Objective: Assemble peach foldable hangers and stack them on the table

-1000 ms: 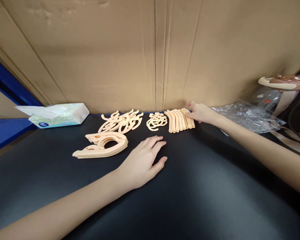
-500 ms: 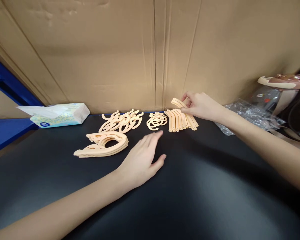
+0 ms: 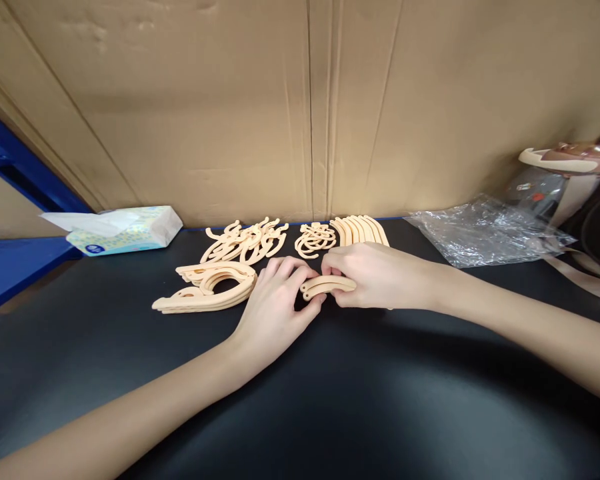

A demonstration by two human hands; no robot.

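My right hand point(image 3: 367, 275) is closed on a cream curved hanger arm point(image 3: 330, 285), which lies nearly level just above the black table. At its left end, which has small holes, my left hand point(image 3: 280, 297) has its thumb and fingertips around the piece, thumb below and fingers above. Behind my right hand stands a row of the same curved hanger arms point(image 3: 363, 230), its lower part hidden. Left of that row is a small heap of hooks point(image 3: 316, 239). Folded hangers point(image 3: 205, 303) are stacked beside my left hand, with a loose pile of curved hooked pieces point(image 3: 245, 241) behind them.
A tissue pack point(image 3: 130, 230) lies at the back left, near a blue metal frame point(image 3: 25, 160). Clear plastic bags point(image 3: 485, 230) and a strapped brown-topped bottle point(image 3: 570, 160) occupy the right. A cardboard wall point(image 3: 205, 113) closes off the back of the black table point(image 3: 300, 413).
My right hand has come toward me and left from the row, bringing the hanger arm. My left hand's fingers have curled in around its end.
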